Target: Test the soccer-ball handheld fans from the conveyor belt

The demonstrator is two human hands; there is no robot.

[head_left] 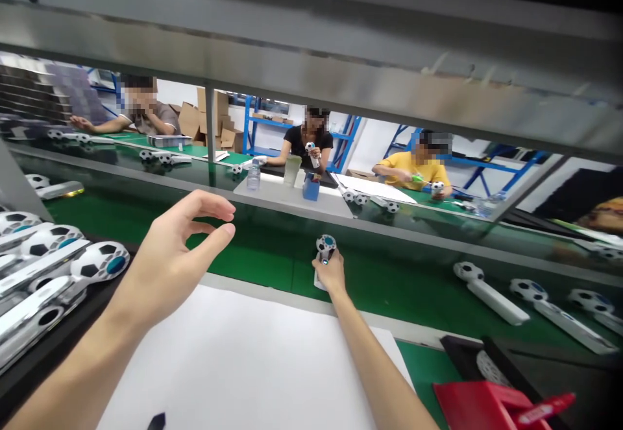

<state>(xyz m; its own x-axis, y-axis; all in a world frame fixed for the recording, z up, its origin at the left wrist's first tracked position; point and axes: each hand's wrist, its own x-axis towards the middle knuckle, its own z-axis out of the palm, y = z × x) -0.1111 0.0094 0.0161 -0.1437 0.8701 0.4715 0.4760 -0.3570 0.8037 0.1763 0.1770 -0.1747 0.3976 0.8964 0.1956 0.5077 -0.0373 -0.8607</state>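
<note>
My right hand [331,270] reaches out over the green surface, its fingers closed around a soccer-ball-headed handheld device [326,243]. The ball-shaped head, white and black with a blue round patch, points away from me; the hand covers most of the white handle. My left hand [182,248] is raised at the left above the white sheet [243,358]. Its thumb and fingers are curved and apart, with nothing between them. Beside my left forearm, several similar devices [100,261] lie in a black tray [73,333].
More devices [491,294] lie on the green surface at the right. A red box [479,404] with a red marker [548,409] stands front right. Across the line are three people, a water bottle [254,176] and a blue box [311,187]. A metal beam [311,60] crosses overhead.
</note>
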